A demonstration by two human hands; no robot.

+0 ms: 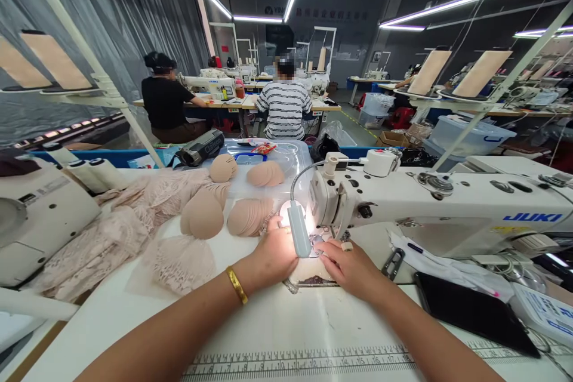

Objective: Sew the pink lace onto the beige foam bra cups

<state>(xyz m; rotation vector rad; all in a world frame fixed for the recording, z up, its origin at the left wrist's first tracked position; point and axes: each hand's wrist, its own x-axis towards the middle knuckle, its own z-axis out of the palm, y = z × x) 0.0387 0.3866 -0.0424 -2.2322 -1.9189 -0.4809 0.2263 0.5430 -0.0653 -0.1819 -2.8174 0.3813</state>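
Observation:
My left hand [275, 250], with a gold bangle at the wrist, is at the sewing machine's [371, 191] needle area. Its fingers are bent over a pale piece of lace fabric [267, 225] and partly hidden behind a grey lamp [298, 230]. Across from it, my right hand [351, 262] has its thumb and forefinger drawn in close to the metal needle plate [316, 248]. What lies at those fingertips is too small and glared to name. Beside my left hand lie fanned stacks of beige bra cup pads [248, 218] and a lace-covered piece [181, 262].
Piled beige lace [147, 203] covers the table's left side. Snips [394, 264], a black tablet [474, 310] and white cloth [452, 265] lie at the right. A ruler strip [313, 364] runs along the front edge. A clear plastic bin [295, 155] stands behind; two people sit further off.

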